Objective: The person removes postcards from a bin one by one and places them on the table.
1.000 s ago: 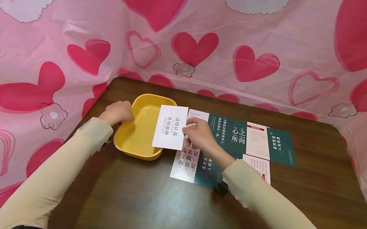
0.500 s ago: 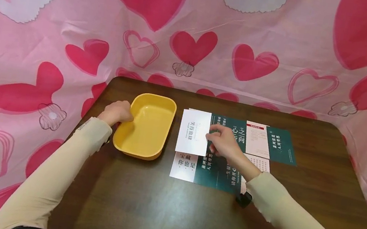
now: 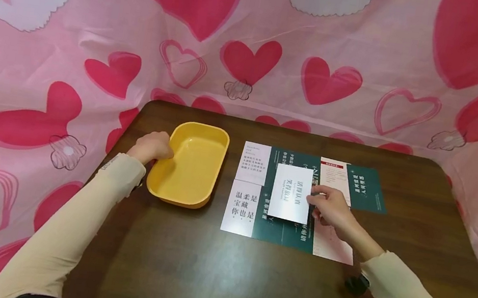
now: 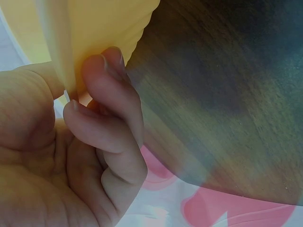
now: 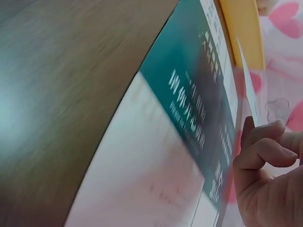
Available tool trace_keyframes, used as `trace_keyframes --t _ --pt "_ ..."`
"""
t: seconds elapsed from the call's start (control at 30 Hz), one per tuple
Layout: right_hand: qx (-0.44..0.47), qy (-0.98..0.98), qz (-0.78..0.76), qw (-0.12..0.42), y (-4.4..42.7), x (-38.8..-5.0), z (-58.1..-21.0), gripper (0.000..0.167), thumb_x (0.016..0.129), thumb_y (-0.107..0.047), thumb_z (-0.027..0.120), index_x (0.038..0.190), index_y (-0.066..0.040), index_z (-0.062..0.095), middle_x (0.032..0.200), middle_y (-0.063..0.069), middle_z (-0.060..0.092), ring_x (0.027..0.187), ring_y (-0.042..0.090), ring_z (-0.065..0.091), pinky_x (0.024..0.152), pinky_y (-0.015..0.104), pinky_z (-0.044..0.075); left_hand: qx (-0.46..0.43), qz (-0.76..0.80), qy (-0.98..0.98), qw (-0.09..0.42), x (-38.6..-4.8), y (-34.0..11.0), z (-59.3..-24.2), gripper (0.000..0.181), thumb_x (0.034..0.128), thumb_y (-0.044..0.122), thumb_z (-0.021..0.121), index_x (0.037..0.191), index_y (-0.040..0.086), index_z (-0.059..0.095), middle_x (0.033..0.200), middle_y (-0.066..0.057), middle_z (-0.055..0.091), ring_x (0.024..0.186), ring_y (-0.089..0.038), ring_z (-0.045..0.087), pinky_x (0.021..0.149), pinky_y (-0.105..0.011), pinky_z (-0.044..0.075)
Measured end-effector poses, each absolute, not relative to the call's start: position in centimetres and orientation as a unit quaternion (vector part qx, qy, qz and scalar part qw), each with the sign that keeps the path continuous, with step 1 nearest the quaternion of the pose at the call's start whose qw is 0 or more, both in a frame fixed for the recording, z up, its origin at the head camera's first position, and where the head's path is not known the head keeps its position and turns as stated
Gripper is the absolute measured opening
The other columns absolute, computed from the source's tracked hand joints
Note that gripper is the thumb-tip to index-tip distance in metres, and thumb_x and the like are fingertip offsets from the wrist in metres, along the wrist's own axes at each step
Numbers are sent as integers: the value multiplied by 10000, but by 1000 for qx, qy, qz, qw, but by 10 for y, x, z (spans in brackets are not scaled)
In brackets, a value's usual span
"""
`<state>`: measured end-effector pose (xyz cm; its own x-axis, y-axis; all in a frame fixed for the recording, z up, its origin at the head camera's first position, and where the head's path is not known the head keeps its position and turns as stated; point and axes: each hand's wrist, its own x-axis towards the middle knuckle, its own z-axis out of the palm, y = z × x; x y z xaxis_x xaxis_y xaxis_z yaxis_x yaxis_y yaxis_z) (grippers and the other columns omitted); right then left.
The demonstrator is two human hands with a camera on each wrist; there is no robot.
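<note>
My left hand (image 3: 153, 147) grips the left rim of a yellow plastic basin (image 3: 192, 168); the left wrist view shows curled fingers (image 4: 113, 97) at its wall. Between thumb and fingers, my right hand (image 3: 331, 206) pinches a white card (image 3: 291, 193) with dark Chinese lettering by its right edge. That card hangs above two rows of cards laid flat on the table. Under and around it lie dark green cards (image 3: 279, 235) with pale lettering, partly hidden by it. White printed cards (image 3: 242, 206) lie at the left end of the rows, and a pinkish card (image 3: 337, 176) lies farther right.
The brown wooden table (image 3: 184, 269) has a pink heart-patterned cloth (image 3: 276, 87) hanging behind and beside it. At the right end of the back row lies another green card (image 3: 366, 188). The basin stands to the left of the cards, a narrow strip of table between them.
My right hand has carried the white card rightward from over the basin's edge to above the green cards, and slightly nearer. The left hand and basin have stayed put.
</note>
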<state>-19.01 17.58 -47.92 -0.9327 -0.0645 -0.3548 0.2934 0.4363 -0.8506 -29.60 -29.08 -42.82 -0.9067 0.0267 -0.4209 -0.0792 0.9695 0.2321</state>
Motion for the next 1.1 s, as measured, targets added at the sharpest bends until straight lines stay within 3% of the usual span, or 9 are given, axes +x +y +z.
trace_keyframes --t 0.3,1.1 --pt "72 844 -508 158 213 -171 -483 496 1061 -216 572 1458 70 488 758 157 632 550 240 542 476 253 397 -6 114 974 195 -296 -292 -431 228 877 178 638 975 -28 641 807 -156 620 653 -300 614 604 -382 513" --pt "130 854 -469 184 315 -132 -498 558 1103 -312 525 1448 118 437 752 60 589 653 223 558 563 310 461 -13 104 975 198 -296 -291 -433 216 870 169 626 963 -25 636 802 -153 613 659 -293 596 608 -373 494"
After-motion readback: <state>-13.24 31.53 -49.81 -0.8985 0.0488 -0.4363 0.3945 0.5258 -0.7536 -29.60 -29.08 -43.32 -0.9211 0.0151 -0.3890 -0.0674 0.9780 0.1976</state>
